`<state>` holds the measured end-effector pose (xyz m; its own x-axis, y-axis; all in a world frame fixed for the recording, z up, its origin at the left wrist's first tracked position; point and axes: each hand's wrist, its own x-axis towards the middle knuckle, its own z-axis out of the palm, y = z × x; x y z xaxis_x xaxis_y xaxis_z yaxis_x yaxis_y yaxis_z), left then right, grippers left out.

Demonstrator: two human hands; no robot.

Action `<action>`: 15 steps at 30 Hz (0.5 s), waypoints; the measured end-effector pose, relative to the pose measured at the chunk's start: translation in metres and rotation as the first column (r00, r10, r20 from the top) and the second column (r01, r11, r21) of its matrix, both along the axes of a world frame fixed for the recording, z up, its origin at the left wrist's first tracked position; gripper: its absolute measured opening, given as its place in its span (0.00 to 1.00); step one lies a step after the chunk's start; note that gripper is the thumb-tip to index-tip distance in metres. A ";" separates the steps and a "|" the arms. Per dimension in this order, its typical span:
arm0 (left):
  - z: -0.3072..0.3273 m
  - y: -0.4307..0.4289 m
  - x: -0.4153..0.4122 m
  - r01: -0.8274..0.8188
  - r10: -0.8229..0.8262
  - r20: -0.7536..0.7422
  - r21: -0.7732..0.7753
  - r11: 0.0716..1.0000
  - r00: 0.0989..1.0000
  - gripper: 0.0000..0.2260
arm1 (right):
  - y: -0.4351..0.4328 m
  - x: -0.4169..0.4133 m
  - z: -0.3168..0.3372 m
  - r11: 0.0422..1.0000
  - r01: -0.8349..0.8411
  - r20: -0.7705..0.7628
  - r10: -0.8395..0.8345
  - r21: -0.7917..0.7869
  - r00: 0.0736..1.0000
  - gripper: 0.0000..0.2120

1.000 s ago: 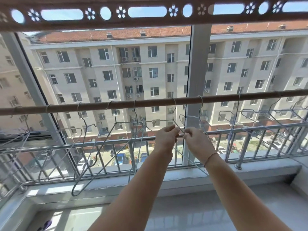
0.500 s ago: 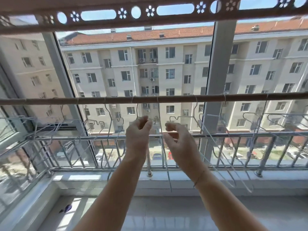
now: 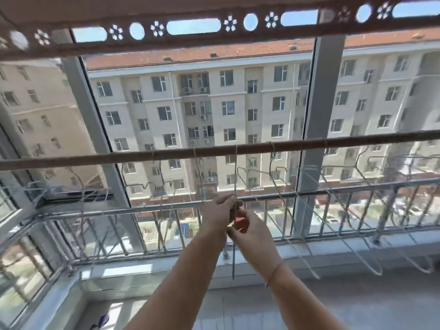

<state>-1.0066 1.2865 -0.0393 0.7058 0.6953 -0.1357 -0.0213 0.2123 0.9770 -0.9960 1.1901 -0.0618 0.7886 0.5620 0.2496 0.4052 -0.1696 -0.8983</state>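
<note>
A brown clothes rod runs across the window at mid height. Several thin wire hangers hang from it. One wire hanger hangs edge-on at the centre, its hook over the rod. My left hand grips this hanger's wire just below rail height. Just below and to the right, my right hand pinches the same wire. Both forearms reach up from the bottom of the view.
More wire hangers dangle to the right and others to the left. A metal guard rail lines the window above a white sill. A perforated brown beam crosses overhead. A small dark object lies on the floor.
Both hands moved left along the rod and dropped lower. They were open half a second ago and now hold the centre hanger. The view has shifted left.
</note>
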 end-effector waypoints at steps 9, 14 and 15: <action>0.024 0.018 0.028 0.093 -0.073 0.142 -0.136 0.986 0.987 0.07 | 0.021 0.020 0.021 0.988 0.119 0.052 -0.125 0.101 0.991 0.07; 0.023 0.019 0.045 0.049 -0.026 0.134 -0.169 0.984 0.991 0.08 | 0.026 0.040 0.021 0.989 0.131 0.040 -0.134 0.068 0.990 0.07; 0.019 0.018 0.046 0.050 -0.030 0.119 -0.166 0.985 0.992 0.09 | 0.025 0.042 0.017 0.991 0.116 0.029 -0.119 0.066 0.993 0.08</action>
<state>-0.9608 1.3042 -0.0204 0.7504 0.6402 -0.1644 -0.1197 0.3763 0.9187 -0.9543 1.2150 -0.0445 0.8390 0.4481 0.3088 0.4152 -0.1605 -0.8954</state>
